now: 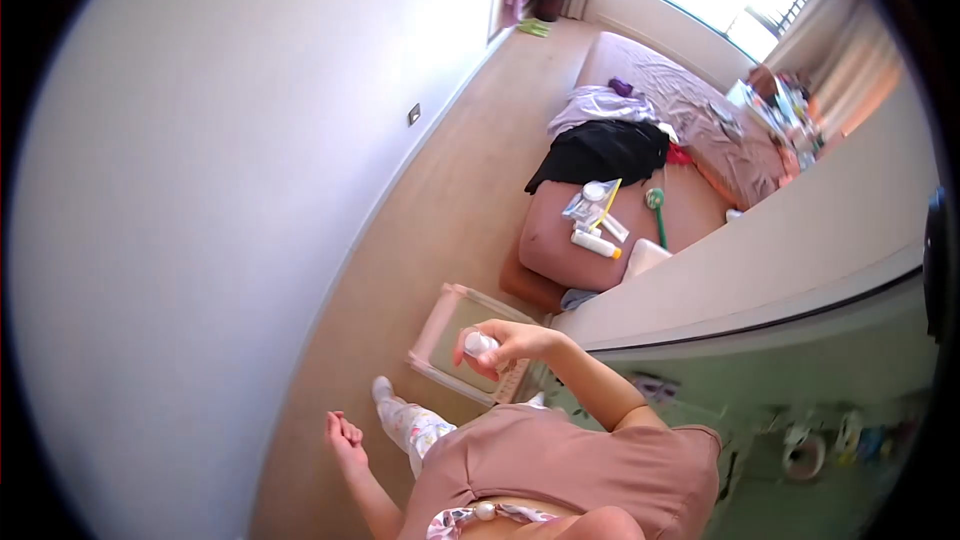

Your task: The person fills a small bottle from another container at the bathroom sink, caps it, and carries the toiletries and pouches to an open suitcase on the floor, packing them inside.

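Note:
My right hand (510, 342) is raised in front of me, its fingers closed around a small white bottle (479, 345) whose round top faces up. Much of the bottle is hidden by the fingers. Lower on the left, my left hand (346, 437) hangs beside my body with its fingers curled in and nothing visible in them. Below the right hand, a pale pink and white rectangular frame (440, 325) stands on the floor, partly covered by my hand and arm.
A pink bed (560, 230) bears a black cloth (605, 152), a white tube with an orange cap (596, 243), a zip bag (590, 202) and a green-handled brush (658, 215). A white wall (230, 160) runs along the left. Blurred items lie on a green surface (640, 360) at right.

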Available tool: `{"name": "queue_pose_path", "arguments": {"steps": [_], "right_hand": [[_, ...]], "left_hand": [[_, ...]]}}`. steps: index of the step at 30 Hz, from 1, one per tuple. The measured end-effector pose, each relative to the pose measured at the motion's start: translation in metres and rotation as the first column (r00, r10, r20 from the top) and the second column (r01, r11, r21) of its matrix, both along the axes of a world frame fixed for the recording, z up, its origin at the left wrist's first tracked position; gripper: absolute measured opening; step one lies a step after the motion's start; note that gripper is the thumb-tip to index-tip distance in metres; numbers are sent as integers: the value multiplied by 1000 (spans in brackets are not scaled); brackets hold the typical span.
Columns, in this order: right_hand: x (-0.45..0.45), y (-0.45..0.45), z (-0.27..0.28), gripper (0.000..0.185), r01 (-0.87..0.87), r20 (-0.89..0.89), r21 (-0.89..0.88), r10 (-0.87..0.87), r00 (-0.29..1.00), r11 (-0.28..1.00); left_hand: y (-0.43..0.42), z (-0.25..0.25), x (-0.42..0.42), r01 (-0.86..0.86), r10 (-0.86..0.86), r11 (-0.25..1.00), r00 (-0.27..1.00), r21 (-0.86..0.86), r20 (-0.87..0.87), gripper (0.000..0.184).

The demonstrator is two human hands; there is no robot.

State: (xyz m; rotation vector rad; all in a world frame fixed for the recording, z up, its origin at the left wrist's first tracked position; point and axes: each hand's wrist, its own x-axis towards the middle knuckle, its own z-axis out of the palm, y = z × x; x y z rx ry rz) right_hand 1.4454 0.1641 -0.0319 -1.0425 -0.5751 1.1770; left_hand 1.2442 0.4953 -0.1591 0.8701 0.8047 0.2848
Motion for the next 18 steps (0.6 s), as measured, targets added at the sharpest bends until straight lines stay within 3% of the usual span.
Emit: {"name": "queue_pose_path", "arguments": {"steps": [2, 4, 5, 9, 12, 13, 16, 18], "right_hand": [[9, 49, -11, 44, 147, -12, 11, -147, 989, 989], [15, 99, -30, 45, 286, -112, 12, -283, 953, 958], [18, 124, -35, 46, 355, -117, 38, -349, 930, 934], [27, 184, -70, 50, 476, -385, -165, -501, 775, 864], [22, 178, -112, 52, 604, -421, -267, -655, 628, 751], [15, 168, -126, 43, 647, -477, -237, -667, 571, 724], [-7, 155, -146, 33, 726, -197, -576, -925, 324, 377], [-15, 141, -170, 29, 735, -222, -622, -960, 167, 272]], "left_hand": [[55, -8, 31, 121, -120, 992, 992, 28, -42, 14], [98, 0, 65, 222, -200, 971, 959, 92, -201, 26], [122, 4, 74, 326, -304, 938, 937, 115, -171, 36], [193, 34, 114, 459, -407, 863, 880, 212, -246, 36], [230, 27, 149, 548, -486, 805, 829, 228, -277, 34], [239, 22, 164, 574, -510, 789, 810, 216, -290, 33], [244, 19, 209, 650, -600, 735, 756, 193, -262, 28], [236, 22, 247, 696, -657, 689, 717, 202, -231, 25]]}}
